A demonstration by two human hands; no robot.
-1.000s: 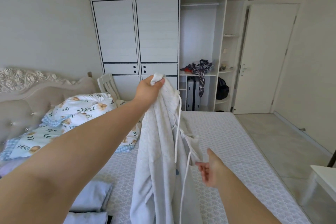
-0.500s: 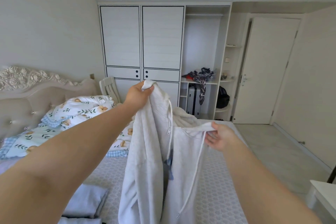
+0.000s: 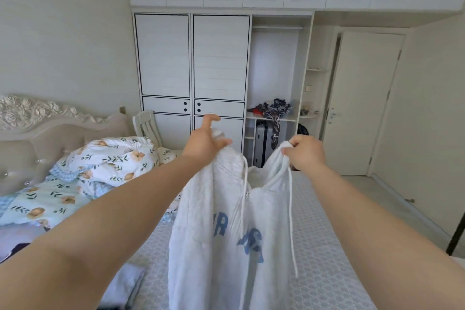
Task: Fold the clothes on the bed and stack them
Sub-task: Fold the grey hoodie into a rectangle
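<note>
Arms outstretched; left hand (image 3: pixel 203 142) and right hand (image 3: pixel 305 151) each grip hoodie (image 3: pixel 226 221) shoulders.

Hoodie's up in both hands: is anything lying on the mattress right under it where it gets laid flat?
Nothing visible: the mattress beside and beyond the hoodie is bare. The floral quilt lies off to the left.
</note>
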